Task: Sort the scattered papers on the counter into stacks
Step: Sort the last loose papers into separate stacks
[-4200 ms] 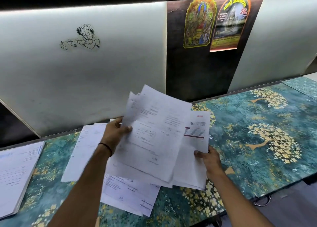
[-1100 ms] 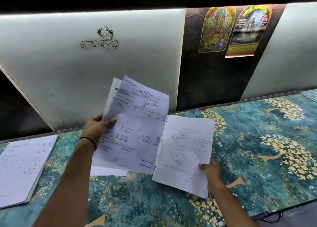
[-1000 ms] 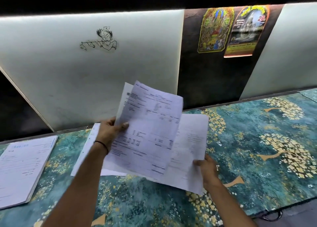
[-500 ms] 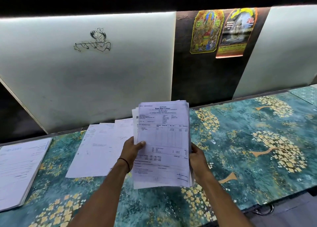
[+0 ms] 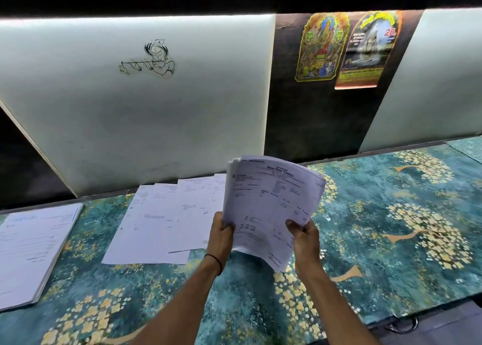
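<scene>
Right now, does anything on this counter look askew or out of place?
The loose sheets left of the bundle lie fanned and overlapping, edges unsquared, unlike the neater stack at far left. The bundle, gripped by the left hand and right hand, bows, its top corner curling. Nothing looks torn or spilled.

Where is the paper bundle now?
Head view, centre: the paper bundle is held by the left hand and right hand, right of the loose sheets.

Both hands — left hand (image 5: pixel 221 236), right hand (image 5: pixel 305 237) — gripping a paper bundle (image 5: pixel 268 203), loose sheets (image 5: pixel 161 219) on counter (image 5: pixel 391 240)
</scene>
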